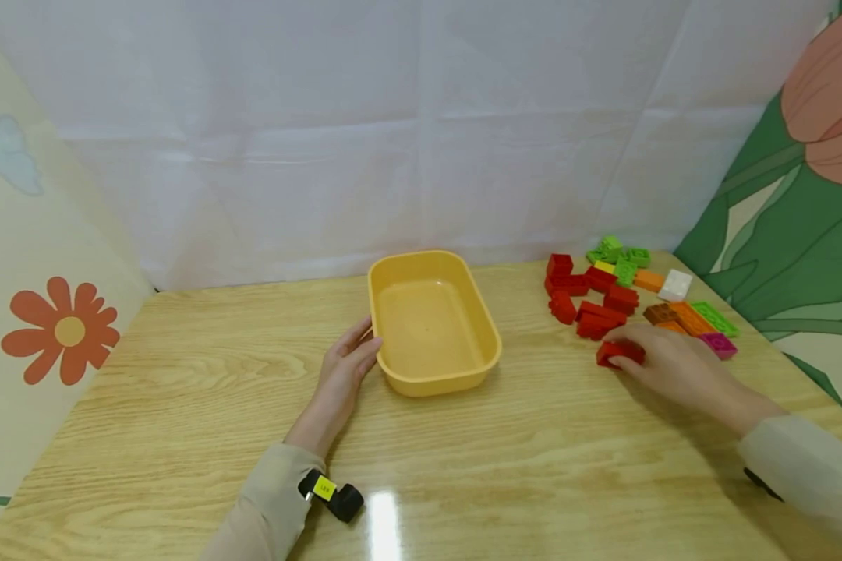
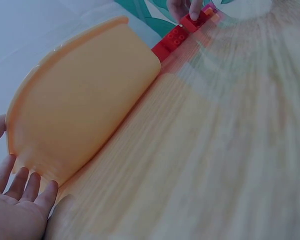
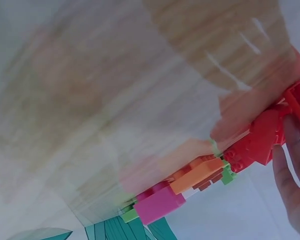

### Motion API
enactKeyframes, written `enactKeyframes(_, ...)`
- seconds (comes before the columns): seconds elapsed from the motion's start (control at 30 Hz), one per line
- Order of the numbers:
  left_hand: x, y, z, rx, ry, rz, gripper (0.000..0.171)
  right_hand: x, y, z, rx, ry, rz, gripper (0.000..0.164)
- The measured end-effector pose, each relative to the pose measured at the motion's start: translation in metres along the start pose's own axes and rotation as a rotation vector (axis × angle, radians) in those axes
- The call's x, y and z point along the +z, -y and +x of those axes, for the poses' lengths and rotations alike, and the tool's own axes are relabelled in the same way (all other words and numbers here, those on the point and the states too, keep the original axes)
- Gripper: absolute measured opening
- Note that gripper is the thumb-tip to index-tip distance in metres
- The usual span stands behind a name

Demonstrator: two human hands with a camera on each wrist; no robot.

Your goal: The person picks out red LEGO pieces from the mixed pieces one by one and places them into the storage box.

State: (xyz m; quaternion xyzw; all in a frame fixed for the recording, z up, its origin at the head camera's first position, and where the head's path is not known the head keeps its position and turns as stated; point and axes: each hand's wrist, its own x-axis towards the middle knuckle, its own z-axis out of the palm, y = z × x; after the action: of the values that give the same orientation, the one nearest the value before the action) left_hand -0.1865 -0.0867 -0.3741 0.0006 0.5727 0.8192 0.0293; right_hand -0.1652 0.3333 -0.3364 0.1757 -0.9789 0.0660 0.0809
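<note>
The left hand (image 1: 347, 362) rests against the left side of a rounded yellow plastic tub (image 1: 428, 331) on the wood-grain table (image 1: 491, 467), its grip loose, fingers apart. Well to the tub's right, the right hand (image 1: 673, 370) has its grip clamped on a red plastic toy block (image 1: 608, 354), just in front of loose red plastic bricks (image 1: 599, 319).

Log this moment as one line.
left hand: touching yellow tub | right hand: pinching red brick | tub: no bricks inside | other bricks: right of tub
</note>
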Motion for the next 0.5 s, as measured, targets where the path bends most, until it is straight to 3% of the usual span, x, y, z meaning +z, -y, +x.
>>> enactKeyframes(0.3,0.0,-0.001,0.001,-0.005,0.002,0.009,0.053,-0.01,0.008,0.006,0.013,-0.026,0.005,0.032)
enactKeyframes(0.5,-0.001,0.0,0.001,-0.005,0.0,-0.002,0.054,-0.015,0.025,0.017,-0.019,-0.048,0.017,0.035)
